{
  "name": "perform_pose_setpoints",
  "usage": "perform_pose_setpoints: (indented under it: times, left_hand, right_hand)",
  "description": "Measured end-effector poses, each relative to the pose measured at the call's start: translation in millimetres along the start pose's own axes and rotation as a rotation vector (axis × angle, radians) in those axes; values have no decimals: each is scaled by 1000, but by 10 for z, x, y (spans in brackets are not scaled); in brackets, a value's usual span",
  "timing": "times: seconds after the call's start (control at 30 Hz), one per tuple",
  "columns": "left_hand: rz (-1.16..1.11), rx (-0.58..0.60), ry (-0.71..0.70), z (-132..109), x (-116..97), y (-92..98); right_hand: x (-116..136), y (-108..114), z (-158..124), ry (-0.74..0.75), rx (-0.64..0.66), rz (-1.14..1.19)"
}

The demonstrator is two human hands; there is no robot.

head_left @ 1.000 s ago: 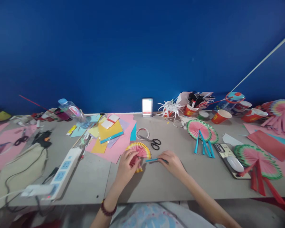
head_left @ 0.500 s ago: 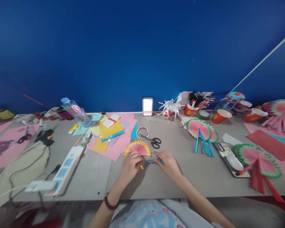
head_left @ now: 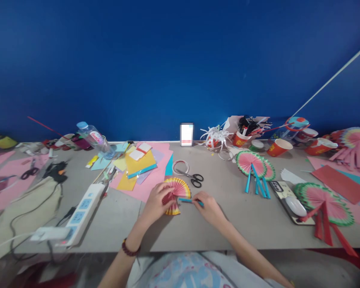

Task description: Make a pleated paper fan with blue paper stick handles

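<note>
A pleated paper fan (head_left: pixel 177 187), pink with a yellow scalloped edge, lies fanned out on the desk. My left hand (head_left: pixel 158 202) rests over its left side with the fingers closed on the folds, hiding part of them. In my right hand (head_left: pixel 208 208) a narrow blue paper strip (head_left: pixel 185 200) is pinched, its free end pointing left toward the fan's centre. Whether the strip's tip touches the fan, I cannot tell. Black-handled scissors (head_left: pixel 197 180) lie just beyond my right hand, their blades beside a roll of tape (head_left: pixel 180 168).
Coloured paper sheets (head_left: pixel 147 192) are spread at the left, near a power strip (head_left: pixel 85 214) and a tilted plastic bottle (head_left: pixel 96 140). Finished watermelon-like fans (head_left: pixel 249 163) lie to the right, with a mouse (head_left: pixel 297 205) on a phone (head_left: pixel 280 192). Paper cups (head_left: pixel 279 148) line the back.
My left hand has let go of the blue strip and moved left onto the fan's folds. The right hand keeps the strip, whose left end now shows.
</note>
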State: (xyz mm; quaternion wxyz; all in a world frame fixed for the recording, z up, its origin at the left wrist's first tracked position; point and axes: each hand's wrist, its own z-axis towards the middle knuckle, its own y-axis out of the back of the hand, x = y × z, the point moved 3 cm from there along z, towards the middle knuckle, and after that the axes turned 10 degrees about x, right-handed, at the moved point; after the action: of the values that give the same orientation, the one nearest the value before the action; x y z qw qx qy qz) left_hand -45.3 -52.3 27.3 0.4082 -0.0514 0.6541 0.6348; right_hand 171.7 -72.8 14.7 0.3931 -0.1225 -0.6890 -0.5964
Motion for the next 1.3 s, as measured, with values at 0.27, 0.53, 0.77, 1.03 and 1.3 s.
perform_pose_setpoints:
  times: [0.27,0.53,0.77,1.03,1.3]
  left_hand:
    - [44,129,-59,-12,65,-64]
    - [51,120,-48,-25,59,-75]
    - [48,111,-54,-34,44,-89]
    - [58,95,-53,-30,45,-92]
    - [76,83,-51,-30,14,-87]
  right_hand:
    - [58,-104,74,-91,34,-70]
    - [83,-154,156,-95,31,-175]
    - [107,-230,172,-42,-56,-166]
    - [80,-253,157,13,-120,-195]
    - [87,-293,174,24,-135,-251]
